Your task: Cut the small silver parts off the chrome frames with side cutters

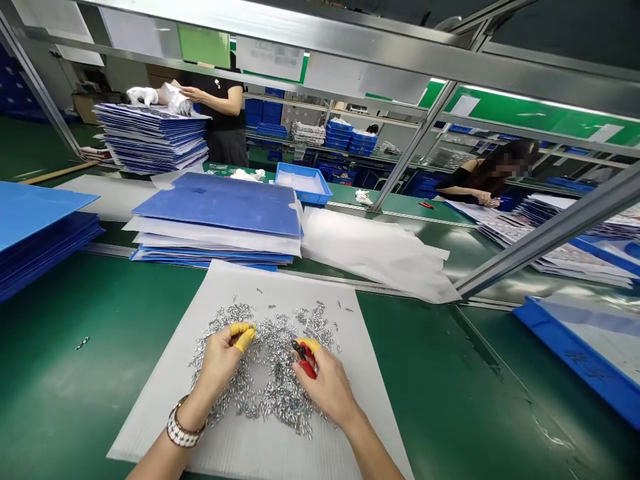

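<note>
Many small shiny metal pieces [285, 393] lie in a loose heap on a white foam sheet [165, 400]. Over the left part of the heap, my left hand [225, 353] pinches with thumb and forefinger, both in yellow finger covers; a tiny piece seems to be at the fingertips, too small to make out. Wrapped in my right hand [327, 380] is a pair of small pliers or cutters [306, 363] with red handles and dark jaws, pointing left over the heap. A yellow cover is on a right-hand finger too.
Blue plastic sheets [220, 203] are stacked behind the foam, with more blue sheets [40, 227] at left. White sheets [375, 247] lie behind right. A blue tray [575, 360] stands at right. A metal post [550, 233] slants across. Two people [225, 113] work beyond.
</note>
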Available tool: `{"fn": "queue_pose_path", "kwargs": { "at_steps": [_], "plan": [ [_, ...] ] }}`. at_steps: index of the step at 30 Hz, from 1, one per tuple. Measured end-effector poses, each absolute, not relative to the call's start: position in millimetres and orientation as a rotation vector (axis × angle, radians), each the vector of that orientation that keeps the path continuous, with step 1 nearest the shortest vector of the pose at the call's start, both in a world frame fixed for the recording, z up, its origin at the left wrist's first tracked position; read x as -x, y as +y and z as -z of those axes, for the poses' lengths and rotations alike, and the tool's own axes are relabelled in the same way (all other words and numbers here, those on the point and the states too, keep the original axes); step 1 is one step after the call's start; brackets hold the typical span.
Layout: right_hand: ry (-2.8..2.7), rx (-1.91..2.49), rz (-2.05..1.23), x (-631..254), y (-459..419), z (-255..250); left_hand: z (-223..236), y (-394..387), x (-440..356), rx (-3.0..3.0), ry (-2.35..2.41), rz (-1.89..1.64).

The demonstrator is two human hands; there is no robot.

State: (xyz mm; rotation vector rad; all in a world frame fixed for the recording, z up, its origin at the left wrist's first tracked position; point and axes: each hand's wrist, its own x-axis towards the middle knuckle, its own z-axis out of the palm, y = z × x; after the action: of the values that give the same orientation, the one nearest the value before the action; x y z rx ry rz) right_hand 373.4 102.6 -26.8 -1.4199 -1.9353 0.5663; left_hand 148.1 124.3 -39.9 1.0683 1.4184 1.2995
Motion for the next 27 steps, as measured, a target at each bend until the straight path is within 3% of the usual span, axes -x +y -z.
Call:
{"fn": "queue_pose_path", "kwargs": {
  "at_steps": [15, 27],
  "plan": [
    [-2.050, 1.508, -0.502, -391, 128, 27, 48, 153, -159, -1.166, 1.437, -1.049],
    [-1.933, 1.504, -0.506, -430, 141, 45, 11, 160, -154, -2.006, 1.365, -0.643]
  ]
}}
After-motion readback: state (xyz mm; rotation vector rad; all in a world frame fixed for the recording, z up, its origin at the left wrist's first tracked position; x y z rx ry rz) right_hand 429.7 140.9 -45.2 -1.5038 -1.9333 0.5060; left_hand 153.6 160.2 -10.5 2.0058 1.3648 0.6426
